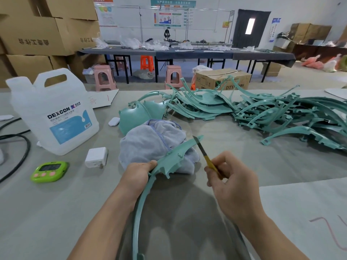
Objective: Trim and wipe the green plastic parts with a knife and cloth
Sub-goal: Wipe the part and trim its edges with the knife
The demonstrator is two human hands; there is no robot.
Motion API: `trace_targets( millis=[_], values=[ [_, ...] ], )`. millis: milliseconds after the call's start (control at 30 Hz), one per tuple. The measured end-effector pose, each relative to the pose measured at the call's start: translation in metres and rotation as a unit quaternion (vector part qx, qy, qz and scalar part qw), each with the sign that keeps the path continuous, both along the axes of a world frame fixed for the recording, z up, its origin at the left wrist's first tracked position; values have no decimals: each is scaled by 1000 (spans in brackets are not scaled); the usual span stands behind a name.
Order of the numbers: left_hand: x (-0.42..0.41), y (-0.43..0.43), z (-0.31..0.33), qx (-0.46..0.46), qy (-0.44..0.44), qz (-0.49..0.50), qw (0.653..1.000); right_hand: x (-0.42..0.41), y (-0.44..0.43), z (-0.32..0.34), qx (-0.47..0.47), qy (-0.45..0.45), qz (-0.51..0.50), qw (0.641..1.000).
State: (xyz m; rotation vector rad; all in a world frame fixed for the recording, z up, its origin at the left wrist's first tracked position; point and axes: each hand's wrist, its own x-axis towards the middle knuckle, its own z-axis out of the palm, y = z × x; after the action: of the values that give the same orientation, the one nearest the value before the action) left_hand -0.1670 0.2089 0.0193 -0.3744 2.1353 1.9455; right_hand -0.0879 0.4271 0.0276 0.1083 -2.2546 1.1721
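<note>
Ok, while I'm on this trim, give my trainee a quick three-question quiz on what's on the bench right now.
1. True or false: the left hand grips the curved green plastic part.
2. What does the right hand hold? A) a pair of scissors B) the yellow-handled knife C) a paintbrush
3. Fill the gap: seen from the head camera, the translucent white plastic jug stands to the ___ of the crumpled grey cloth.

Key: 1 true; 2 B; 3 left.
</note>
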Motion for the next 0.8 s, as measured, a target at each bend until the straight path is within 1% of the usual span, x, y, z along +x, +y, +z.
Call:
trace_targets(
  millis=[133,200,300,367,467,533,600,700,800],
  values=[
    [0,0,2,52,-14,12,998,6,-11,1,43,19,48,998],
    [1,0,3,62,-18,11,998,9,-12,3,52,32,71,996],
    [0,-1,2,48,-16,15,999,8,-6,8,-4,44,77,996],
    [-1,-1,1,35,-17,12,999,6,-4,7,-33,43,44,998],
    [-1,0,-1,27,-17,11,999,2,-9,0,-57,-11,15,998],
    [-1,-1,-2,26,-15,11,1000,0,-12,-3,-79,-42,32,996],
    [-1,-2,-1,40,-16,7,999,0,-13,-3,-102,-53,57,992],
    [-2,-4,-1,81,-15,6,997,1,-10,0,-136,-44,96,985],
    [-2,-5,-1,90,-8,-2,996,4,-11,4,-139,-22,125,982]
  ],
)
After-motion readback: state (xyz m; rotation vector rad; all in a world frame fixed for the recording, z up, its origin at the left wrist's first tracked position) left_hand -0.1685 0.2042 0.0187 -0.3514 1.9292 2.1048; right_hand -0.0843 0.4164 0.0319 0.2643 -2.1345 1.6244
